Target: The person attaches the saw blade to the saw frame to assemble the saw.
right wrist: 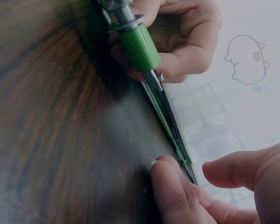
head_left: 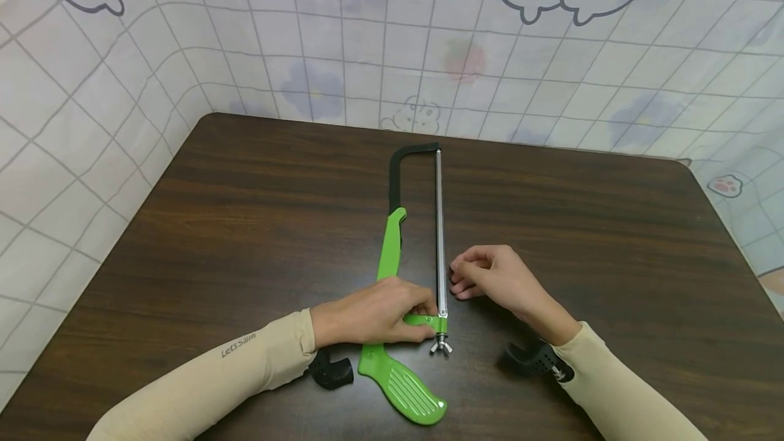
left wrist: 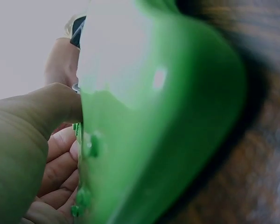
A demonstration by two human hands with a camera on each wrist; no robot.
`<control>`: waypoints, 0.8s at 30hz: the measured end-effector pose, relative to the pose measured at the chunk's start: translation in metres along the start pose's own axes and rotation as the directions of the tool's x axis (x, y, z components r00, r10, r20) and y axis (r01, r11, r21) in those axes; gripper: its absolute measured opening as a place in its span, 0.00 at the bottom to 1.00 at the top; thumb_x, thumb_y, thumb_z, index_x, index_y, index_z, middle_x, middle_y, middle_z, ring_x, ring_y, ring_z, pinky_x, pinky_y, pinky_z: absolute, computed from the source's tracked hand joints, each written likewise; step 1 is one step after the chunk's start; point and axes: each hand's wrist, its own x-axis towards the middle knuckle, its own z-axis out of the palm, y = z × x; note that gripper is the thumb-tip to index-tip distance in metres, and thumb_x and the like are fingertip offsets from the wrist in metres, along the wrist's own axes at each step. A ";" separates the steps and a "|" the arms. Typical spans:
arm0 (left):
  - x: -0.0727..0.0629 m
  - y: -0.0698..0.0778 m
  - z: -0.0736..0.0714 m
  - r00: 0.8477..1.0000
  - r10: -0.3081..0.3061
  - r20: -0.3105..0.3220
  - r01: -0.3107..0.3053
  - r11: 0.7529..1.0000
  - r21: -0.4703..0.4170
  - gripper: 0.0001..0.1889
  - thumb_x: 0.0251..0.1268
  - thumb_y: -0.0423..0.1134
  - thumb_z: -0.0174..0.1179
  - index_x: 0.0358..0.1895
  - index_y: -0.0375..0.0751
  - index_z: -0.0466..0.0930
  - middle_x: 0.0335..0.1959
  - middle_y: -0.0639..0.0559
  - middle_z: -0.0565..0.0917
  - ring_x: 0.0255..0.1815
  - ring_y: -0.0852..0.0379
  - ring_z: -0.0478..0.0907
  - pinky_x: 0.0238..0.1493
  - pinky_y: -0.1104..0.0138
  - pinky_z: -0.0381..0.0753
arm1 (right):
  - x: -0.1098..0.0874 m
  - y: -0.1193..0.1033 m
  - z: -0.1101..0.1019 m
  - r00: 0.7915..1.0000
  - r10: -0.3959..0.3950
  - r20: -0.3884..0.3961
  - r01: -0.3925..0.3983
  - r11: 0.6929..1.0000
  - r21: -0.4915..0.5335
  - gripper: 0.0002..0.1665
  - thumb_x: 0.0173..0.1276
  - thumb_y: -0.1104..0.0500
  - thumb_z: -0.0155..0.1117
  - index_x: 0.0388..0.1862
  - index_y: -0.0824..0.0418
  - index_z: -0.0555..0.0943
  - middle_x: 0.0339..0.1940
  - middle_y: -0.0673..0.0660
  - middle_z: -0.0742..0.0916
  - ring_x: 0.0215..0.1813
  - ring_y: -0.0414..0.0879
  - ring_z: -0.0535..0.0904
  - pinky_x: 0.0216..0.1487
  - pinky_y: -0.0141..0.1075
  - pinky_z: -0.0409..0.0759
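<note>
Dark wood-grain table (head_left: 245, 209) under everything, hacksaw (head_left: 389, 243) lying lengthwise near its middle, grip end toward the person. Nearest is the green handle (head_left: 410, 390), then the wing nut (head_left: 440, 347) at the near end of the blade (head_left: 440, 237). Left hand (head_left: 380, 315) reaches across the frame, thumb and fingers pinching the green bracket (head_left: 436, 323) just past the nut. Right hand (head_left: 499, 278) sits just beside the blade, fingers loosely bent, thumb apart from them in the right wrist view — nothing visible in its grasp. To do this well, I'd say hold the left pinch firm so the bracket can't twist, and bring the right fingertips to the blade gently, off its edge; teeth too small to make out. Around: black wrist mount (head_left: 333, 373) just beside the handle, might knock it; cream sleeve (head_left: 214, 373) behind. Left hand hides part of the frame — the left wrist view is mostly blurred green. Farther off, black bow (head_left: 395, 179) bends to the blade's far end; beyond the table, grid-patterned backdrop (head_left: 367, 33), out of the way.
</note>
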 end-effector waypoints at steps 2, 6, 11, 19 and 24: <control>0.000 -0.001 0.000 1.000 -0.001 0.002 0.001 1.000 -0.003 0.07 0.71 0.43 0.65 0.47 0.47 0.85 0.37 0.59 0.86 0.32 0.72 0.75 0.39 0.79 0.75 | -0.002 0.002 0.000 1.000 -0.007 0.005 0.007 1.000 -0.022 0.16 0.77 0.61 0.58 0.52 0.74 0.82 0.41 0.64 0.90 0.37 0.44 0.89 0.42 0.38 0.89; 0.000 -0.002 0.001 1.000 0.007 -0.002 -0.007 1.000 0.000 0.07 0.71 0.43 0.65 0.47 0.47 0.85 0.37 0.59 0.86 0.32 0.72 0.74 0.38 0.79 0.75 | -0.008 0.005 0.000 1.000 -0.014 0.020 0.015 0.998 -0.068 0.16 0.78 0.59 0.60 0.52 0.71 0.83 0.38 0.62 0.90 0.36 0.45 0.90 0.41 0.38 0.89; 0.001 -0.004 0.001 0.999 0.030 -0.023 -0.030 1.000 0.010 0.06 0.70 0.44 0.67 0.43 0.47 0.84 0.34 0.59 0.85 0.31 0.72 0.73 0.37 0.80 0.74 | -0.016 0.009 -0.002 0.997 -0.030 0.070 0.036 0.995 -0.090 0.17 0.78 0.55 0.61 0.50 0.69 0.83 0.37 0.62 0.89 0.36 0.47 0.90 0.39 0.39 0.89; 0.001 -0.004 0.001 0.999 0.032 -0.034 -0.032 0.999 0.004 0.07 0.70 0.45 0.67 0.41 0.48 0.84 0.30 0.60 0.82 0.28 0.72 0.70 0.33 0.81 0.71 | -0.029 0.014 -0.001 0.980 -0.047 0.195 0.068 0.993 -0.100 0.18 0.77 0.52 0.63 0.42 0.68 0.84 0.31 0.60 0.89 0.30 0.47 0.88 0.34 0.42 0.89; 0.001 -0.005 0.002 0.999 0.030 -0.030 -0.030 1.000 0.004 0.07 0.71 0.45 0.67 0.42 0.47 0.84 0.31 0.60 0.83 0.29 0.72 0.70 0.35 0.81 0.72 | -0.035 0.015 0.003 0.962 -0.054 0.267 0.088 0.989 -0.117 0.17 0.77 0.50 0.63 0.38 0.64 0.86 0.29 0.58 0.88 0.27 0.46 0.87 0.31 0.44 0.88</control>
